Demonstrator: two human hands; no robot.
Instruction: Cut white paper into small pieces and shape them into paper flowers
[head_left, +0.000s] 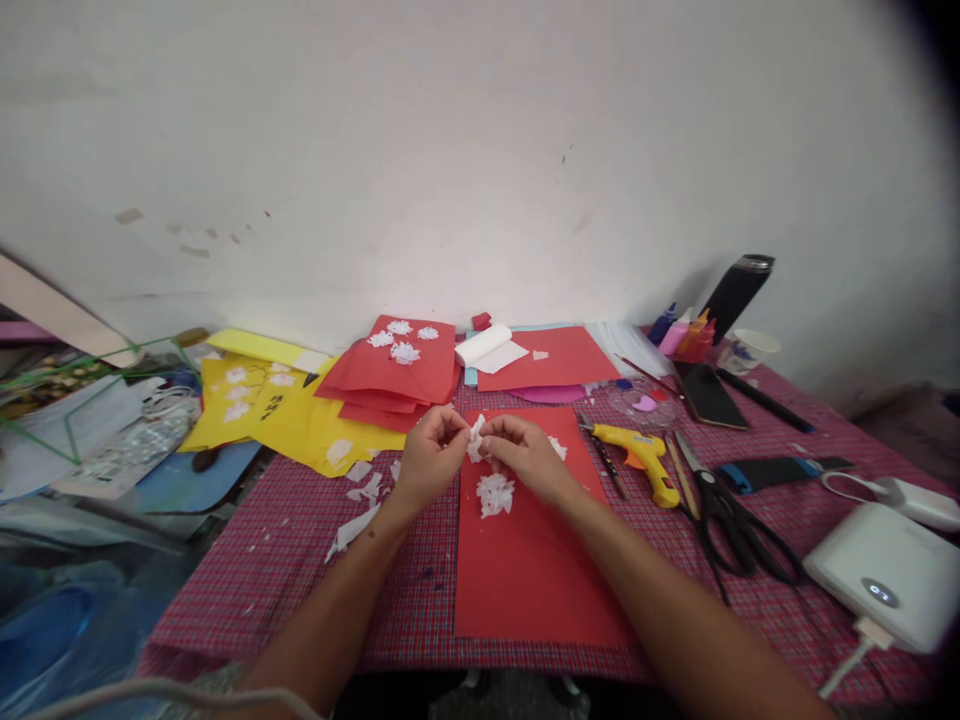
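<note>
My left hand (435, 450) and my right hand (525, 452) meet above a sheet of red paper (536, 570). Between their fingertips is a small crumpled piece of white paper (475, 438), pinched from both sides. Just below the hands, a frilly white paper flower (495, 494) lies on the red sheet. Another white paper flower (557, 447) shows partly behind my right hand. Torn white paper scraps (352, 530) are scattered on the checked cloth left of the sheet.
To the right lie a yellow glue gun (636, 455), black scissors (731, 515), a blue-black cutter (769, 474) and a white power bank (889, 575). Red cards with white flowers (401, 370), yellow papers (300, 415) and a white paper roll (486, 345) sit toward the wall.
</note>
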